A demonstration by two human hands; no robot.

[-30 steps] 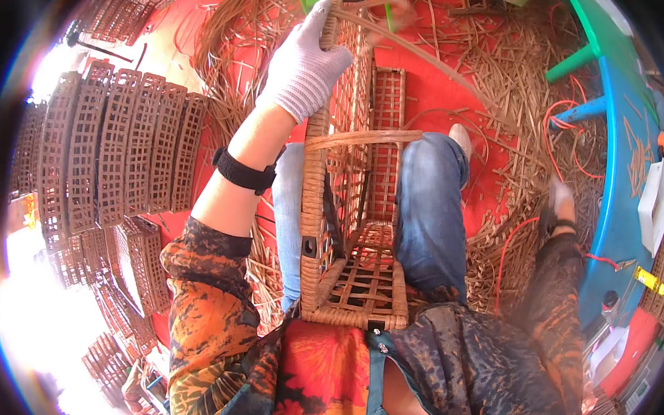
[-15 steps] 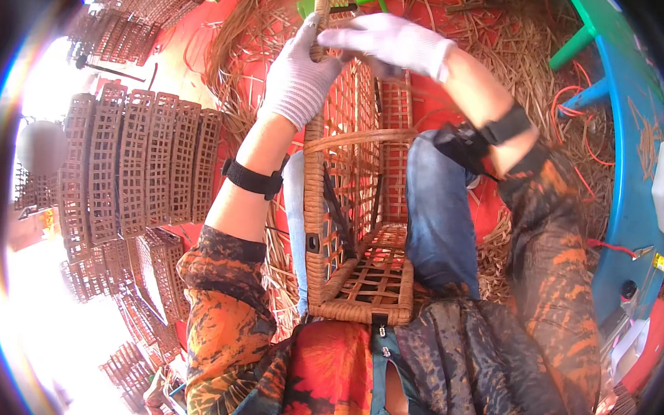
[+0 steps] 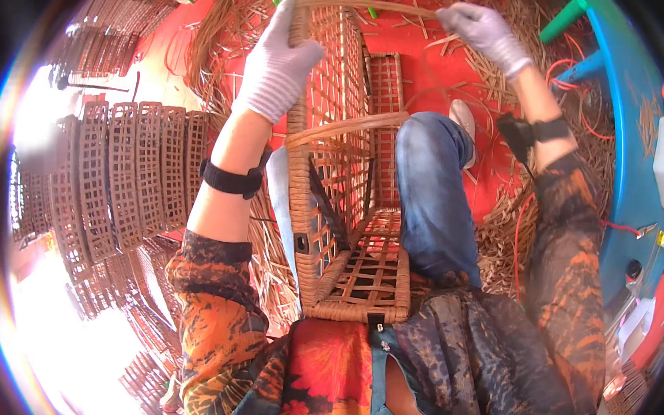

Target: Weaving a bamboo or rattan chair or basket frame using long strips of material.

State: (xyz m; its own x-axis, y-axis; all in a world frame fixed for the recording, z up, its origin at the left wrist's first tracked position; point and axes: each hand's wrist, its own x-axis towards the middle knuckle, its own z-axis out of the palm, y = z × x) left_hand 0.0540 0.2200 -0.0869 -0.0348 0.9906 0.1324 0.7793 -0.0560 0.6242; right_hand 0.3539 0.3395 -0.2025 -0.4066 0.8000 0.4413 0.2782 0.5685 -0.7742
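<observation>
Basket (image 3: pixel 340 175) between legs (image 3: pixel 433 196), near edge against shirt (image 3: pixel 326 368)
Left hand (image 3: pixel 274 77) clasped over basket's left rim (image 3: pixel 296 177) toward far end, some fingertips hidden
Right hand (image 3: pixel 485 39) pinching brown strip (image 3: pixel 376 4), well apart from basket; strip runs across from far end of left rim
Step in hand looks like pulling strip snug at rim; next move probably calls for firm left grip, strip kept taut and untwisted
</observation>
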